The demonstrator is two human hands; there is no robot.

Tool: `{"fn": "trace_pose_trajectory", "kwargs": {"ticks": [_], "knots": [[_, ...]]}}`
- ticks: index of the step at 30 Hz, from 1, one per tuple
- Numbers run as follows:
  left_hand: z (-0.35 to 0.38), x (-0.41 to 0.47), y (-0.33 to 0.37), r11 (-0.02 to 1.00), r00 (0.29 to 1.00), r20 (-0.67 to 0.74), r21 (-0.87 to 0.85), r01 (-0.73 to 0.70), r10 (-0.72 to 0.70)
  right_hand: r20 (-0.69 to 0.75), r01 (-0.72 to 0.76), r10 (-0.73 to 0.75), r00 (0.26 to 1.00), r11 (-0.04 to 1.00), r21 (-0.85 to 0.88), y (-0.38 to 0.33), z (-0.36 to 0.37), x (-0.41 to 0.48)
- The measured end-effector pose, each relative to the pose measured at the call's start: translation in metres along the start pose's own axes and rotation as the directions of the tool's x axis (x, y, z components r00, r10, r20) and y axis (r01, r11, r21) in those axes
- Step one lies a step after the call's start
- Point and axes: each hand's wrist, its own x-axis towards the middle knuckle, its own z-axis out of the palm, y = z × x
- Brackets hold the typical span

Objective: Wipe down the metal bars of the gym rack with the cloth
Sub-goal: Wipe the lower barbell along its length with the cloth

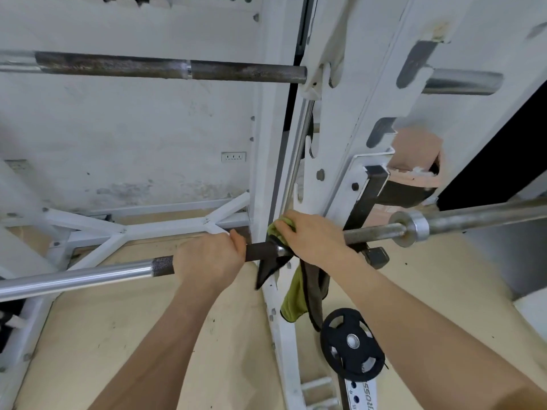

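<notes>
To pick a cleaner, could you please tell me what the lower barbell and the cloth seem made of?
Lower barbell: likely steel, bright chrome with dark knurled grip sections. Cloth: soft green fabric, perhaps microfibre; it hangs in limp folds.

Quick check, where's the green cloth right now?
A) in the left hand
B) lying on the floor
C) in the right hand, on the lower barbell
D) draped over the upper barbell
C: the right hand holds the green cloth against the lower barbell beside the white rack upright, while the left hand grips the bar with no cloth.
</notes>
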Motion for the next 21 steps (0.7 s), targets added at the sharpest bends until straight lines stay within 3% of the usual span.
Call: {"fn": "trace_pose_trajectory", "kwargs": {"ticks": [6, 8, 10, 12, 14, 15, 16, 18, 20, 21], "knots": [[0.0, 0.0, -0.002, 0.995, 0.998, 0.023, 0.072, -0.062, 0.061, -0.161, 0.216, -0.226, 0.961, 0.973, -0.077, 0.022, -0.01, -0.036], [-0.005, 0.001, -0.001, 0.994, 0.995, 0.07, 0.073, -0.081, 0.076, -0.261, 0.234, -0.228, 0.938, 0.972, -0.007, 0.035, -0.023, -0.053], [-0.009, 0.006, 0.003, 0.999, 0.997, 0.071, 0.022, -0.027, 0.026, -0.396, 0.2, -0.069, 0.916, 0.933, 0.299, 0.054, -0.045, -0.069], [-0.018, 0.012, 0.022, 0.997, 1.0, 0.014, -0.077, 0.019, -0.018, -0.522, 0.212, 0.197, 0.83, 0.754, 0.621, 0.08, -0.073, -0.077], [-0.032, 0.017, 0.063, 0.981, 0.998, -0.057, -0.19, -0.036, 0.026, -0.63, 0.283, 0.381, 0.676, 0.656, 0.7, 0.108, -0.103, -0.079], [-0.04, 0.019, 0.087, 0.957, 0.997, -0.073, -0.286, -0.043, 0.023, -0.662, 0.294, 0.414, 0.625, 0.661, 0.691, 0.119, -0.114, -0.077], [-0.048, 0.021, 0.11, 0.926, 0.997, -0.074, -0.376, -0.029, 0.002, -0.672, 0.272, 0.406, 0.619, 0.692, 0.669, 0.127, -0.117, -0.073], [-0.057, 0.029, 0.148, 0.893, 0.997, -0.064, -0.45, 0.01, -0.043, -0.615, 0.14, 0.297, 0.731, 0.816, 0.561, 0.142, -0.105, -0.059], [-0.06, 0.038, 0.168, 0.901, 0.999, -0.017, -0.433, 0.036, -0.048, -0.406, 0.031, 0.095, 0.909, 0.956, 0.291, 0.152, -0.069, -0.042], [-0.063, 0.043, 0.174, 0.908, 0.999, 0.023, -0.417, 0.05, -0.044, -0.288, 0.011, 0.032, 0.957, 0.989, 0.146, 0.156, -0.052, -0.034]]}}
